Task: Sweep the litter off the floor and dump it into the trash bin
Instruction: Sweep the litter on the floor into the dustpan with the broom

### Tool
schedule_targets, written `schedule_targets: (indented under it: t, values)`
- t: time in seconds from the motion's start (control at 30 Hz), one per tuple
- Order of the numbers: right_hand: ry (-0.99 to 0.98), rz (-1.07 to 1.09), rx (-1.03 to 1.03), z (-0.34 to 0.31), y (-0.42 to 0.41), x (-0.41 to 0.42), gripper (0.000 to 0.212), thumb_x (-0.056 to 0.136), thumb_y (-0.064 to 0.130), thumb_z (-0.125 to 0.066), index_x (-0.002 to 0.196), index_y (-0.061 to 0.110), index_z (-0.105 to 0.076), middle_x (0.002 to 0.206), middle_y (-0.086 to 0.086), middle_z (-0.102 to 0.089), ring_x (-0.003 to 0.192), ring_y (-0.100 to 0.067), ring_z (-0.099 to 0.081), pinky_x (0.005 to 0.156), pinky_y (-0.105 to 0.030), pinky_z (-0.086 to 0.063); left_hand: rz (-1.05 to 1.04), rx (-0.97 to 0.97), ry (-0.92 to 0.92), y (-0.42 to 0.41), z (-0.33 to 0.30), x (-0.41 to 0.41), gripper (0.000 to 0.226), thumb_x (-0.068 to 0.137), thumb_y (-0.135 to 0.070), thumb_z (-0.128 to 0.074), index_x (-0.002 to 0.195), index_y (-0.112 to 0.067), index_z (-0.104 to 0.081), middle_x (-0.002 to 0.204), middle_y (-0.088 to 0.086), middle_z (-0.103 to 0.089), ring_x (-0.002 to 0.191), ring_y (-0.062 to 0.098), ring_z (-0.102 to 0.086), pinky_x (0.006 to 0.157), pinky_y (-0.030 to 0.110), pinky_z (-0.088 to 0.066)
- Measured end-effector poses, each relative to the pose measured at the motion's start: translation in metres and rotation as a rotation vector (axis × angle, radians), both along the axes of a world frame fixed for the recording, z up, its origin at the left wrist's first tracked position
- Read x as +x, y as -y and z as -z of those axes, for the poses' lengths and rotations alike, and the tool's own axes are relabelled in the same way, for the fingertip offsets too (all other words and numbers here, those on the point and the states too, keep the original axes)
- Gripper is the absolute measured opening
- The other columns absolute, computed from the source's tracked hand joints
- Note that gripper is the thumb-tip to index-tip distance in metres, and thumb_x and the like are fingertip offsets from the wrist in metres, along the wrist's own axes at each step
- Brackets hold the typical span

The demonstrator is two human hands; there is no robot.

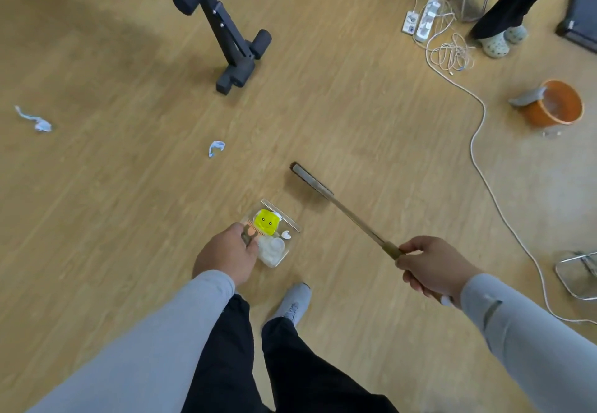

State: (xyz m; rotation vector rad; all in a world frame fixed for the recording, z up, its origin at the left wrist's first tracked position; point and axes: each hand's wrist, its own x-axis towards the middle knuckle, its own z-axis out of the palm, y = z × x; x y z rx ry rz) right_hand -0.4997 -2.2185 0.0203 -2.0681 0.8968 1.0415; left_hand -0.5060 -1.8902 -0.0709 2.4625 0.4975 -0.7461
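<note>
Nearest, the left hand [227,253] grips a clear plastic dustpan [274,235] holding a yellow wrapper [267,221]; the right hand [431,267] clasps a long-handled broom [326,196]. Two crumpled blue-white paper scraps [215,148] lie toward 10 o'clock on the wood-pattern floor [355,115]. An orange trash bin [554,104] and white cable [478,141] sit at 2 o'clock, a black exercise bench [226,31] at 12.

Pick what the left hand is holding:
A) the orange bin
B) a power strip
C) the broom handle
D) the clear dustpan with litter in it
D: the left hand grips the clear dustpan holding yellow and white litter, while the right hand holds the broom.
</note>
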Motion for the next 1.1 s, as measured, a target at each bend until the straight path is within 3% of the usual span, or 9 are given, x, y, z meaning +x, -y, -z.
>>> schedule_targets:
  t: [0.1,0.23,0.43,0.7,1.1]
  values:
    - [0.012,0.011,0.007,-0.014,-0.011,0.001,0.014,0.093,0.005,-0.061,0.107,0.007,-0.063,0.061,-0.015,-0.064,0.033,-0.016,-0.045,0.035,-0.020,-0.031,-0.001,-0.022,-0.015,-0.009,-0.007,-0.005,0.024,0.095,-0.044,-0.054,0.108,-0.026,-0.061,0.087,-0.003,-0.067,0.081,0.027,-0.065,0.073,0.038,-0.056]
    - [0.029,-0.002,0.034,-0.031,-0.031,0.014,0.013,0.093,0.007,-0.060,0.106,0.004,-0.063,0.062,-0.015,-0.066,0.040,-0.019,-0.046,0.040,-0.025,-0.034,-0.064,-0.047,-0.013,-0.039,-0.025,-0.014,0.019,0.096,-0.042,-0.054,0.105,-0.028,-0.062,0.083,-0.008,-0.066,0.077,0.021,-0.065,0.074,0.037,-0.056]
    - [0.056,-0.086,0.033,-0.055,-0.087,0.048,0.012,0.095,0.009,-0.059,0.105,0.004,-0.063,0.060,-0.014,-0.064,0.033,-0.015,-0.044,0.036,-0.020,-0.032,-0.234,-0.092,0.031,-0.104,-0.056,-0.017,0.018,0.095,-0.043,-0.058,0.108,-0.032,-0.061,0.086,-0.012,-0.067,0.078,0.016,-0.065,0.076,0.034,-0.057]
    - [0.089,-0.149,0.007,-0.063,-0.188,0.091,0.012,0.095,0.011,-0.060,0.105,0.006,-0.063,0.061,-0.014,-0.064,0.032,-0.014,-0.043,0.037,-0.020,-0.030,-0.411,-0.150,0.068,-0.186,-0.057,-0.004,0.007,0.095,-0.035,-0.060,0.094,-0.029,-0.063,0.082,-0.007,-0.067,0.075,0.018,-0.064,0.076,0.037,-0.057]
    - [0.087,-0.370,-0.065,-0.027,-0.309,0.179,0.017,0.095,0.016,-0.060,0.111,0.020,-0.063,0.066,-0.010,-0.067,0.043,-0.018,-0.055,0.046,-0.025,-0.036,-0.577,-0.096,0.010,-0.265,-0.019,0.030,0.020,0.093,-0.038,-0.058,0.103,-0.022,-0.065,0.098,0.007,-0.071,0.093,0.033,-0.066,0.079,0.036,-0.054]
